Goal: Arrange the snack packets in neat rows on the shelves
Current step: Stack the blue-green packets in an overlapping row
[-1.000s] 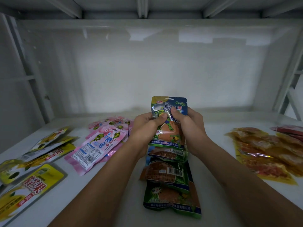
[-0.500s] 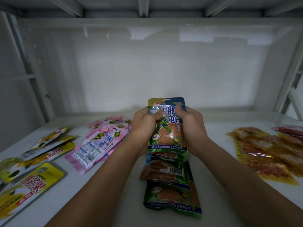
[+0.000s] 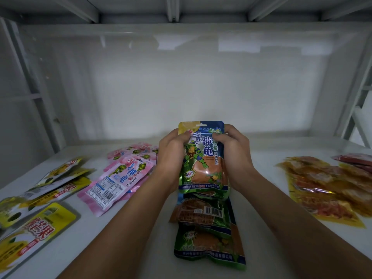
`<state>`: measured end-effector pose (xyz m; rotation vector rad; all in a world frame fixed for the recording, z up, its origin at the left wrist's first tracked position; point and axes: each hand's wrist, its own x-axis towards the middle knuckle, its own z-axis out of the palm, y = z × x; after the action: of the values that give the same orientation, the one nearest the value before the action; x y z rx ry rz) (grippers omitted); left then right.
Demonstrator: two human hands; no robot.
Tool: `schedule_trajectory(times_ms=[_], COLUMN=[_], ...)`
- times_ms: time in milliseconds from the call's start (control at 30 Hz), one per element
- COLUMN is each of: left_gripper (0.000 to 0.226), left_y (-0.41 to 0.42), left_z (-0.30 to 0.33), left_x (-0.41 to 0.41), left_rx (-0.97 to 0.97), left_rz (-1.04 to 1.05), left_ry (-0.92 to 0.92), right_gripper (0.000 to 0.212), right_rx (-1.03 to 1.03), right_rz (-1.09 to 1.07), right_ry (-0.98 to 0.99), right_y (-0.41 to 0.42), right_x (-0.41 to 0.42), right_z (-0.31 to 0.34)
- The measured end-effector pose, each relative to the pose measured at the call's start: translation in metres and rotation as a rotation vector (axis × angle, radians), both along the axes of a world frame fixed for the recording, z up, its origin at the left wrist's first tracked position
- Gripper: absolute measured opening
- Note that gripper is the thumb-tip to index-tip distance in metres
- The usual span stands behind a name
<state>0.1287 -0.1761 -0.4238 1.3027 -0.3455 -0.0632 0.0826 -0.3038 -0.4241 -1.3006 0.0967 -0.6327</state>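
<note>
1. Since the earlier frame, green turtle packet is now standing flatter, print fully facing.
2. Left hand and right hand are pinching its edges, fingers curled.
3. Packet is sitting atop the green row on the white shelf.

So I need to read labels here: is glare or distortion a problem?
Head view: dim overall; glare patches on the glossy back wall; the held green packet reads sharply; wide-angle bending curves the shelf edges; yellow packets at the left corner stretch.

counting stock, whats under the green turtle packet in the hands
Under the green turtle packet, held by the left hand and right hand, more green packets overlap in a row; their covered parts are hidden.
</note>
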Motion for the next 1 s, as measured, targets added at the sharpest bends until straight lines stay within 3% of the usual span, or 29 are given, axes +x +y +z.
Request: schedule_trajectory(times_ms=[167,333,567,700,833,1000], left_gripper=[0.02,0.019,0.027,0.035,0.036,0.042], left_y=[-0.001,0.0,-0.001,0.0,0.003,0.003], left_z=[0.001,0.004,-0.001,-0.005,-0.003,0.0], left_x=[-0.004,-0.006,-0.003,0.001,0.001,-0.002], left_rx=[-0.052,-0.111,0.19,0.187,0.101,0.154], left_rz=[-0.018,-0.005,-0.079,0.015,0.059,0.024], left_ry=[-0.02,-0.009,0.034,-0.033,-0.033,0.045], right_gripper=[0.019,0.017,0.03,0.025,0.026,0.024], right_rx=[0.017,-0.131,-0.11,-0.024,-0.108,-0.181], right_rz=[0.016,0.057,-0.097,0.029,0.188,0.064], right_ry=[-0.003,0.07,0.028,0.057,0.19,0.131], right_y=[-0.001,0.0,-0.004,-0.006,-0.006,-0.008], right_x=[0.002,-0.003,-0.002,-0.003,-0.002,0.003], right_z=[-0.001,-0.007,-0.008,-0.007,-0.01,-0.015])
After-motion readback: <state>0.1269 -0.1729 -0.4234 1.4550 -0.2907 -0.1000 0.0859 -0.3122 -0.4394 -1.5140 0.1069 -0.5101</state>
